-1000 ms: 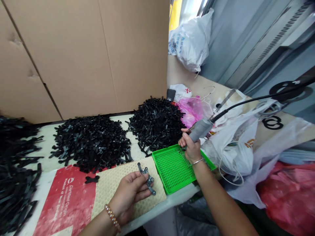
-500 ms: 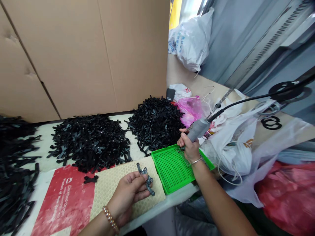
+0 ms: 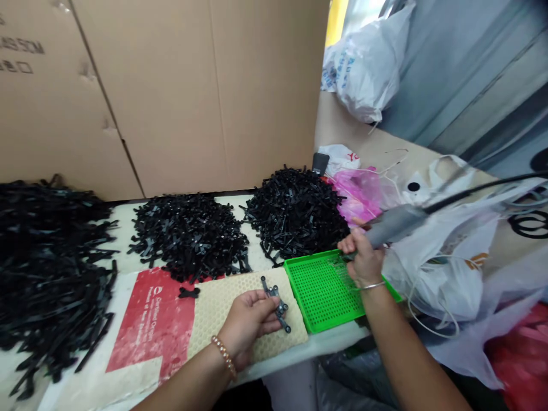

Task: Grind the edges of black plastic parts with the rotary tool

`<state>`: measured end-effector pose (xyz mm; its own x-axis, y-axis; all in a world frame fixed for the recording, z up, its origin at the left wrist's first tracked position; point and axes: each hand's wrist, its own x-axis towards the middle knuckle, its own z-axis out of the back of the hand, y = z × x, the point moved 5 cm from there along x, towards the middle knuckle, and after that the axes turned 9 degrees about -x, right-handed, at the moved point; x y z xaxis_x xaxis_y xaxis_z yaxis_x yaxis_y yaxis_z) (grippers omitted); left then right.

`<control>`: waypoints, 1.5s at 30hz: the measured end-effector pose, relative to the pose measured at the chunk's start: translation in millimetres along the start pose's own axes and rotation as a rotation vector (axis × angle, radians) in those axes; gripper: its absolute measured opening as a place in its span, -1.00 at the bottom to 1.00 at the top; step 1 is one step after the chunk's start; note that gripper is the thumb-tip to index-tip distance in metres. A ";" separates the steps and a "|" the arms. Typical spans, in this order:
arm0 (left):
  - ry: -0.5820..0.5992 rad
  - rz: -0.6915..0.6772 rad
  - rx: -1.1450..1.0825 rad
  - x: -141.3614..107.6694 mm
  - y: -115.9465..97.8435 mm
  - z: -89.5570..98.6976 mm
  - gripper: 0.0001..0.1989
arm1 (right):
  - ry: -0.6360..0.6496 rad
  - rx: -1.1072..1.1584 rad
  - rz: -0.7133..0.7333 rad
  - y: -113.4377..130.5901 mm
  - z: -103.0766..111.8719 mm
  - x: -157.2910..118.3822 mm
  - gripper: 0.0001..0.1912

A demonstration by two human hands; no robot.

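- Head view, looking forward and down at a long surface (image 3: 319,342) with both of the person's forearms reaching in from the bottom edge.
- Left hand (image 3: 248,322): palm turned up and fingers partly curled, holding a small cluster of dark grey plastic pieces (image 3: 276,305) between the fingertips and thumb, just above a beige honeycomb mat (image 3: 220,311). A beaded bracelet (image 3: 225,357) circles the wrist.
- Right hand (image 3: 363,262): closed firmly around a grey rotary-tool handpiece (image 3: 396,224), above the right part of a bright green perforated tray (image 3: 310,256). A thin metal bangle (image 3: 373,285) sits on the wrist.
- Handpiece: it angles up and to the right, and a black cable (image 3: 471,191) runs from its back end. Fingers hide much of its tip.
- Tray: it sits right beside the mat, and the wrist of the right hand overlaps its far corner.
- Mat: one loose black piece (image 3: 189,293) lies at its edge, beside a red printed sheet (image 3: 149,319).
- Behind these, three heaps of black plastic pieces (image 3: 188,237) (image 3: 295,214) (image 3: 47,268) cover the surface in a row, against a cardboard wall (image 3: 171,97).
- To the right, a white plastic bag (image 3: 432,279), a pink bag (image 3: 357,194) and a red bag (image 3: 524,359) are bunched together.
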<state>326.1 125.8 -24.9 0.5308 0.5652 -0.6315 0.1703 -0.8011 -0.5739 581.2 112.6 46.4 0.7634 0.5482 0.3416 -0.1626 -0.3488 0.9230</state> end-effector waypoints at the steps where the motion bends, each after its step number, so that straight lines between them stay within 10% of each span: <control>1: 0.000 -0.001 -0.006 -0.6 -0.1 -0.6 -0.88 | -0.011 0.045 0.006 10.7 -3.7 -4.7 -0.73; 6: -0.003 -0.025 -0.027 -3.1 -0.3 -2.0 -0.87 | 0.194 0.261 -0.121 49.7 -44.5 -60.7 -0.77; 13: 0.005 -0.055 -0.012 -2.8 0.2 -0.3 -0.88 | 0.378 0.307 -0.213 42.7 -80.9 -122.0 -0.78; 45: 0.042 -0.079 -0.047 0.3 4.6 0.3 -0.79 | 0.342 0.259 -0.211 26.0 -81.5 -126.2 -0.76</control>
<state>326.8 122.4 -27.9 0.5481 0.6194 -0.5620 0.2517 -0.7630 -0.5954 429.7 96.3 41.7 0.5064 0.8310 0.2300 0.1681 -0.3568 0.9189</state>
